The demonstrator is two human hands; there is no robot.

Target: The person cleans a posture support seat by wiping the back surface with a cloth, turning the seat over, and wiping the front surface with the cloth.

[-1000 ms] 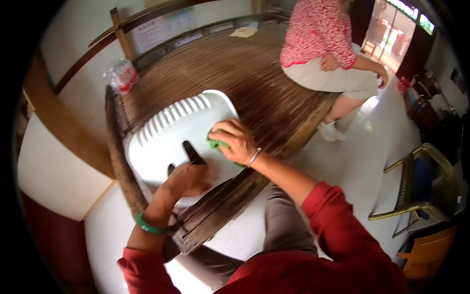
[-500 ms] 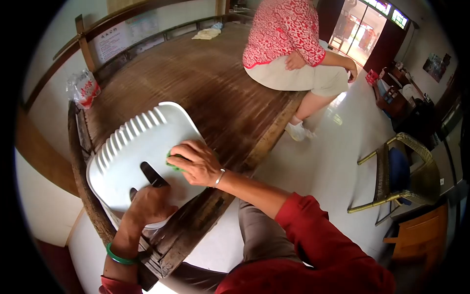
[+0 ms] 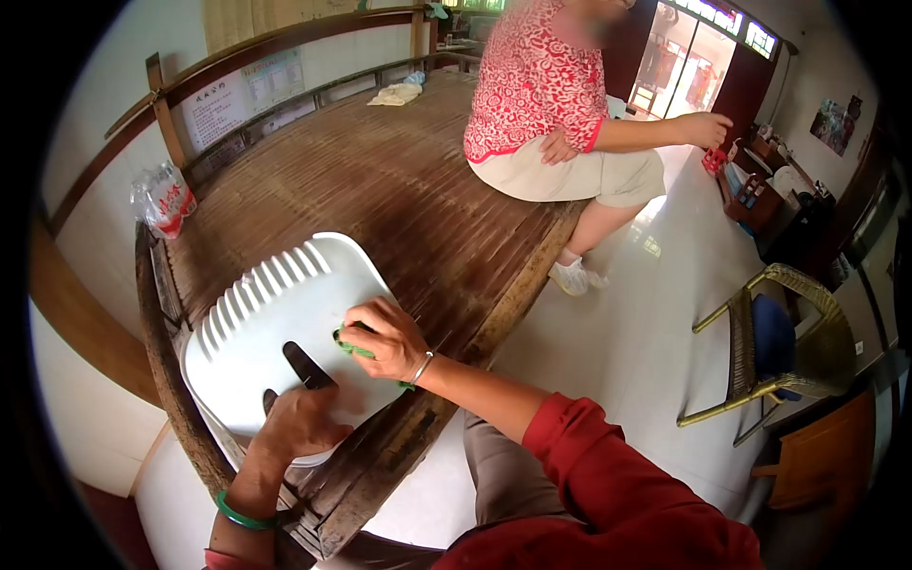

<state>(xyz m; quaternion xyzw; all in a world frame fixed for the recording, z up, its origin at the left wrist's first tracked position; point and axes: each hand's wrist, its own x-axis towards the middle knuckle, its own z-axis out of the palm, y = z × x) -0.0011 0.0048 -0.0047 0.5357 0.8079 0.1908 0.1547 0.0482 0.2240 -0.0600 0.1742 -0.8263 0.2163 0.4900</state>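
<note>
On the platform's near end lies a white plastic piece (image 3: 256,328), resembling a stool or chair seat, with ribs along its far-left edge and dark slots in its face. My left hand (image 3: 302,423) grips it by the slots, its fingers curled and partly hidden there. A green cloth (image 3: 353,344) is bunched under my right hand (image 3: 385,342), whose fingers are closed around it and press it against the white surface.
The wooden bed platform (image 3: 380,180) stretches away. A person (image 3: 541,95) in a red-and-white top sits on its right edge. A plastic bag (image 3: 163,199) lies at the left corner, a folded cloth (image 3: 395,94) at the back. A chair (image 3: 784,332) stands right.
My right hand has shifted slightly across the white surface with the green cloth. The seated person's forearm has lifted outward. The whole view has tilted a little.
</note>
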